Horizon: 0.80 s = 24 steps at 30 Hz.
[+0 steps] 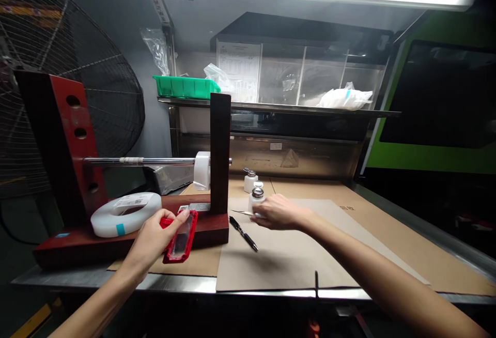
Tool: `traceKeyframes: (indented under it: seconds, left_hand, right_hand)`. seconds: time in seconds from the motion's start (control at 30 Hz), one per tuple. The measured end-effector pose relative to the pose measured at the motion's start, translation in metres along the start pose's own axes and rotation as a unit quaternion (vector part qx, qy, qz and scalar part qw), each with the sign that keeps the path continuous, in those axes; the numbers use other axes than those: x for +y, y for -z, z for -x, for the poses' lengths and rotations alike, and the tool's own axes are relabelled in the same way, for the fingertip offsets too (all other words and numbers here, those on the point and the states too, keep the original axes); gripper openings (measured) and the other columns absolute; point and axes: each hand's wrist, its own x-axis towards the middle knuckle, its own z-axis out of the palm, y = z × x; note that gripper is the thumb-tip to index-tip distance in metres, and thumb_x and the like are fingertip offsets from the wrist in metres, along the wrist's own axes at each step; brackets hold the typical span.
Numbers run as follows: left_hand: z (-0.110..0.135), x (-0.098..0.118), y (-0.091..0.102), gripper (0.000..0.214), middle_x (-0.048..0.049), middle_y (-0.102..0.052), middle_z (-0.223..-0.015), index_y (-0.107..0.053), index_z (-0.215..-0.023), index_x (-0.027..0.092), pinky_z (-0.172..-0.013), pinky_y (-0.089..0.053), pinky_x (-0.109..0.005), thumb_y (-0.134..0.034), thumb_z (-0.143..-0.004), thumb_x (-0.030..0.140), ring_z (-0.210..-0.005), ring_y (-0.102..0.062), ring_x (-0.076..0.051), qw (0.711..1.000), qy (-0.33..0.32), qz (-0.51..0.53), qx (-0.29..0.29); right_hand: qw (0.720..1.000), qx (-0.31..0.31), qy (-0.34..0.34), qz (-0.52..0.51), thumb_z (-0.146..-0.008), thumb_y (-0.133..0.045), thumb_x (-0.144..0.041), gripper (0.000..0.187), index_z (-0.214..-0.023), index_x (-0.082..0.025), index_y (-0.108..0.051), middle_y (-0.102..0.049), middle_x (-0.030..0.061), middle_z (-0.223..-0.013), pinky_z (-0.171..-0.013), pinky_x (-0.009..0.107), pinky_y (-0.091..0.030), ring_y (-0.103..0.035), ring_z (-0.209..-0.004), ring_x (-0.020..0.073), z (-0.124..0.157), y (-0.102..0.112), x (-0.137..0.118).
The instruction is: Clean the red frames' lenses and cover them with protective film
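My left hand (155, 237) is closed round a red-framed flat piece with a dark glossy face (181, 238), held tilted just above the red base of a stand (116, 242). My right hand (277, 213) is closed on thin metal tweezers (241, 213), whose tip points left. It rests on the cardboard right beside a small white dispenser bottle with a metal top (257, 197). A second such bottle (250, 180) stands behind it. A black pen (243, 233) lies on the cardboard between my hands.
The red stand has a tall red upright (64, 136), a dark post (220, 152) and a steel rod (147, 161) with a white block. A white tape roll (126, 213) lies on its base. Cardboard sheets (310, 245) cover the steel bench. A wire fan guard (96, 69), a green bin (185, 87) and a shelf stand behind.
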Motion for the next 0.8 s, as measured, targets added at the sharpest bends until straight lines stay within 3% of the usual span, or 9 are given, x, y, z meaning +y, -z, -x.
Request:
traceKeyframes:
  seconds: [0.17, 0.27, 0.4, 0.5, 0.6, 0.7, 0.8]
  left_hand:
    - [0.013, 0.001, 0.002, 0.043, 0.003, -0.053, -0.051, -0.053, -0.067, 0.022, -0.045, -0.035, -0.025, -0.045, -0.074, 0.064, -0.049, -0.047, -0.016, 0.999, 0.025, 0.04, 0.002]
    - [0.019, 0.002, 0.0, 0.048, 0.0019, -0.054, -0.052, -0.053, -0.067, 0.022, -0.046, -0.037, -0.026, -0.041, -0.075, 0.067, -0.05, -0.047, -0.016, 0.999, 0.024, 0.046, 0.0]
    - [0.029, 0.009, -0.008, 0.048, 0.0013, -0.053, -0.05, -0.052, -0.064, 0.022, -0.045, -0.036, -0.027, -0.039, -0.077, 0.066, -0.046, -0.046, -0.016, 0.999, 0.026, 0.041, -0.02]
    - [0.039, 0.018, -0.016, 0.048, 0.0011, -0.053, -0.05, -0.052, -0.063, 0.021, -0.046, -0.034, -0.027, -0.037, -0.079, 0.064, -0.047, -0.044, -0.015, 0.998, 0.023, 0.034, -0.04]
    - [0.05, 0.026, -0.022, 0.05, 0.0023, -0.05, -0.052, -0.052, -0.062, 0.021, -0.047, -0.033, -0.026, -0.036, -0.078, 0.066, -0.049, -0.042, -0.015, 0.998, 0.01, 0.033, -0.061]
    - [0.061, 0.031, -0.024, 0.051, 0.0032, -0.047, -0.053, -0.05, -0.06, 0.022, -0.048, -0.033, -0.027, -0.037, -0.077, 0.067, -0.05, -0.039, -0.015, 0.996, 0.0, 0.034, -0.086]
    - [0.07, 0.034, -0.024, 0.048, 0.0041, -0.044, -0.054, -0.047, -0.059, 0.022, -0.05, -0.034, -0.028, -0.037, -0.078, 0.066, -0.051, -0.038, -0.015, 0.993, -0.006, 0.04, -0.11]
  right_hand:
    - [0.998, -0.038, -0.053, -0.024, -0.092, -0.045, -0.032, 0.03, -0.081, -0.014, -0.065, -0.068, 0.0088, -0.072, -0.05, 0.025, -0.026, -0.059, -0.058, 0.0156, 0.042, -0.043, 0.013]
    - [0.995, -0.028, -0.089, -0.029, -0.093, -0.045, -0.033, 0.032, -0.082, -0.01, -0.065, -0.068, 0.0122, -0.077, -0.049, 0.026, -0.024, -0.059, -0.057, 0.0169, 0.052, -0.055, 0.013]
    - [0.994, 0.026, -0.093, -0.051, -0.096, -0.034, -0.023, 0.03, -0.111, -0.014, -0.06, -0.068, 0.0084, -0.086, -0.049, 0.027, -0.024, -0.057, -0.06, 0.0144, 0.053, -0.042, -0.007]
    - [0.992, 0.094, -0.027, -0.076, -0.094, -0.035, -0.016, 0.044, -0.137, -0.028, -0.039, -0.067, 0.0009, -0.086, -0.05, 0.026, -0.024, -0.055, -0.062, 0.0113, 0.049, -0.023, -0.035]
    - [0.987, 0.149, 0.032, -0.051, -0.091, -0.037, -0.015, 0.059, -0.144, -0.034, -0.022, -0.063, -0.0018, -0.077, -0.046, 0.027, -0.02, -0.05, -0.054, 0.0114, 0.044, -0.009, -0.06]
    - [0.989, 0.139, 0.052, -0.024, -0.091, -0.035, -0.015, 0.062, -0.146, -0.036, -0.015, -0.063, -0.001, -0.078, -0.044, 0.027, -0.017, -0.046, -0.05, 0.0117, 0.04, -0.001, -0.074]
    - [0.991, 0.109, 0.069, -0.025, -0.09, -0.034, -0.012, 0.061, -0.146, -0.032, -0.019, -0.064, 0.0006, -0.078, -0.044, 0.028, -0.018, -0.049, -0.052, 0.0126, 0.04, 0.003, -0.08]
